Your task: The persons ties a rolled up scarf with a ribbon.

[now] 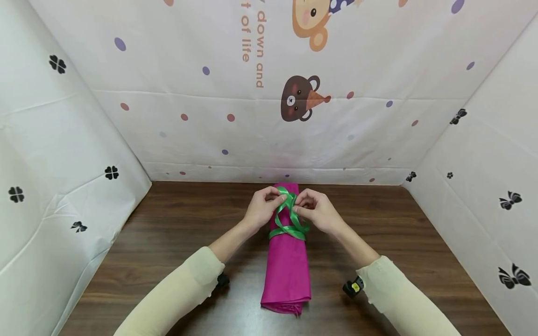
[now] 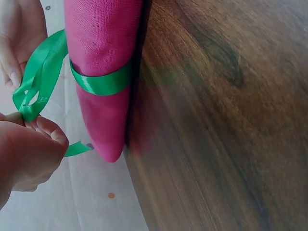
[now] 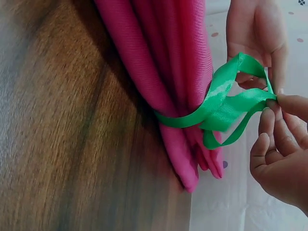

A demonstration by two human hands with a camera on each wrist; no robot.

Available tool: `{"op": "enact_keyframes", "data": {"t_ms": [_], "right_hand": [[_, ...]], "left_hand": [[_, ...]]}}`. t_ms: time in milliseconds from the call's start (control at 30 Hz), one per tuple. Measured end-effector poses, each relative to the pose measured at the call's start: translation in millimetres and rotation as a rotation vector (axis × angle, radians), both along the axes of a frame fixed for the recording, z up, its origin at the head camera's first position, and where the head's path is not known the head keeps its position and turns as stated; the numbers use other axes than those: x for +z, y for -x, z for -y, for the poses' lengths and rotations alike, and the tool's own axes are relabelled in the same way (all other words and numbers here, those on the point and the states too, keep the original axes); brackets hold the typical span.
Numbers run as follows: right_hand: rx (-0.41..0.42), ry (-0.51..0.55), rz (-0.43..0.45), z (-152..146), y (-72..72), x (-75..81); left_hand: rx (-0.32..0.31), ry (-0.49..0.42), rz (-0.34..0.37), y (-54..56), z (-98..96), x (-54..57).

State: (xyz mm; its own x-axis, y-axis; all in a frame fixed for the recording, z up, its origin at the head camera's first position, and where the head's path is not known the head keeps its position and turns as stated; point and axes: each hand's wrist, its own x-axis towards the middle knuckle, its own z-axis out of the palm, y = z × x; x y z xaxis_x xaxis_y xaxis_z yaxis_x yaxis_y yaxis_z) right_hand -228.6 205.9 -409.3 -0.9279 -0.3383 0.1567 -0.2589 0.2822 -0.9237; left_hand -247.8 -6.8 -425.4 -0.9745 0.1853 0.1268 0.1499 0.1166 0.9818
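A rolled magenta cloth (image 1: 287, 270) lies lengthwise on the table, its far end near the back edge. Around it passes a shiny green ribbon (image 2: 103, 84), whose loops rise off the cloth toward both hands. My left hand (image 1: 261, 206) pinches the ribbon between thumb and fingertips, and a short ribbon end sticks out past that hand in the left wrist view. From the other side, my right hand (image 3: 288, 154) pinches a part of the ribbon with thumb and forefinger. Both hands are close together above the far half of the roll.
The dark wooden table (image 1: 189, 219) runs back to a white printed sheet (image 1: 201, 135) with dots and cartoon bears. Similar white sheets with black bows and clovers stand at left and right. A black wrist device (image 1: 353, 286) sits at the right sleeve.
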Motion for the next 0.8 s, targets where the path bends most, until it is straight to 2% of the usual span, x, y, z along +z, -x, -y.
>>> {"op": "enact_keyframes", "data": {"t_ms": [133, 300, 800], "right_hand": [[0.001, 0.030, 0.090, -0.8, 0.3, -0.5], [0.011, 0.016, 0.172, -4.3, 1.5, -2.8], [0.044, -0.035, 0.173, -9.5, 4.1, -9.6]], "left_hand": [[-0.015, -0.015, 0.004, -1.6, -0.6, 1.6], [-0.022, -0.014, -0.014, -1.5, -0.6, 1.9], [-0.092, -0.015, -0.010, -1.7, -2.5, 0.4]]}}
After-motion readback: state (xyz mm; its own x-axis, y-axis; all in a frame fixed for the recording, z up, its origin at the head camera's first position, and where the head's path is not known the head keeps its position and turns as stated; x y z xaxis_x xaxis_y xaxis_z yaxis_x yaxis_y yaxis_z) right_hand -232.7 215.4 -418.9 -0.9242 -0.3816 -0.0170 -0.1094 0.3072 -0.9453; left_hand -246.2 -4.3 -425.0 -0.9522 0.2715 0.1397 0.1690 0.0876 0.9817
